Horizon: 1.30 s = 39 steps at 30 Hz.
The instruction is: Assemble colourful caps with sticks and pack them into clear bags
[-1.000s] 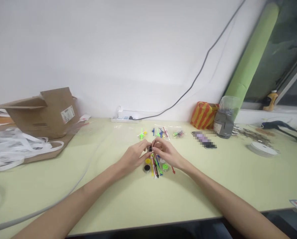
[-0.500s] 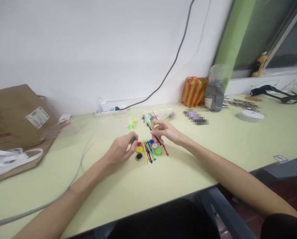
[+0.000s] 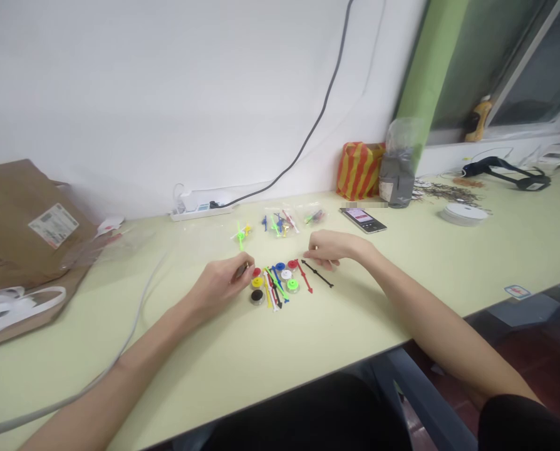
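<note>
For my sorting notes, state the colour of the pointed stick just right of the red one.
Black stick, best in the head view.

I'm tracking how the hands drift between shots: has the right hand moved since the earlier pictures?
Yes. The right hand has moved rightward, from above the coloured plastic discs to clear of them on their right, beside the black plastic stick.

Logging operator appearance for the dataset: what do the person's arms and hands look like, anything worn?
The left hand and right hand are bare, with no gloves. The left forearm and right forearm are uncovered, with no watch or bracelet visible. A black sleeve shows at the right upper arm. Rings are too small to tell.
</note>
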Each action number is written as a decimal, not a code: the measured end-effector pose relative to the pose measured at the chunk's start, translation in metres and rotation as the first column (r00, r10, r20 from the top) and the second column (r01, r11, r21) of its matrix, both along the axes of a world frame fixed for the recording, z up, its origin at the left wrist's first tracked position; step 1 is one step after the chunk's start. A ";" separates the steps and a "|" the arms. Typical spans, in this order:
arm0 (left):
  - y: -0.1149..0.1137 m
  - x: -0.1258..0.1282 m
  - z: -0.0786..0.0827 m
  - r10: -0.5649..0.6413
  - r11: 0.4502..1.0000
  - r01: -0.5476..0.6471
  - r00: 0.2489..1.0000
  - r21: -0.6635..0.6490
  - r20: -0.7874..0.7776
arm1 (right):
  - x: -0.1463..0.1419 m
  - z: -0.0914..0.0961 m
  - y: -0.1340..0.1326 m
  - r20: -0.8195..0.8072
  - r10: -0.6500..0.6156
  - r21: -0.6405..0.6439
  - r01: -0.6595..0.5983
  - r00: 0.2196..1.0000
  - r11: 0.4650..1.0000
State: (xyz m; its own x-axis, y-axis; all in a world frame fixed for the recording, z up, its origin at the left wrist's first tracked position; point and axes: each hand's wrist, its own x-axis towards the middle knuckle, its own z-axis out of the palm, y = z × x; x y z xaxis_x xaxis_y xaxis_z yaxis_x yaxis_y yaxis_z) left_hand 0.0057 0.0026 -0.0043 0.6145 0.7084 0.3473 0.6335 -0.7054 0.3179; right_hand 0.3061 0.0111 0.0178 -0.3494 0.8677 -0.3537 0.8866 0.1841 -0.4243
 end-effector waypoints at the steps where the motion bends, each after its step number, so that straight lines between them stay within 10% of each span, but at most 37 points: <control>1: 0.001 0.000 0.000 0.001 1.000 -0.001 1.000 -0.003 -0.007 | 0.003 0.001 0.001 -0.010 0.019 -0.038 -0.019 1.000 0.999; 10: -0.001 0.001 0.001 -0.007 0.999 0.006 0.999 -0.038 -0.037 | 0.014 -0.001 0.007 -0.154 0.122 -0.232 -0.156 0.980 0.960; 32: 0.000 0.002 0.000 -0.055 0.997 0.052 0.996 -0.049 -0.066 | 0.000 0.001 -0.002 -0.171 0.194 -0.089 -0.212 0.966 0.973; 39: 0.001 0.001 -0.009 0.001 0.997 -0.009 0.994 0.073 0.106 | -0.017 0.002 -0.008 -0.181 0.214 0.342 -0.142 0.960 0.929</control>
State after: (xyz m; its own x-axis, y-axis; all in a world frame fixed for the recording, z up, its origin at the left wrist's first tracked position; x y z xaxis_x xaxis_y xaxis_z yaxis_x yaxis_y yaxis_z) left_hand 0.0068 0.0040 -0.0135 0.5676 0.6818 0.4614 0.6026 -0.7260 0.3313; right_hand 0.2890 0.0034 0.0194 -0.5442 0.8382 0.0337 0.7224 0.4887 -0.4893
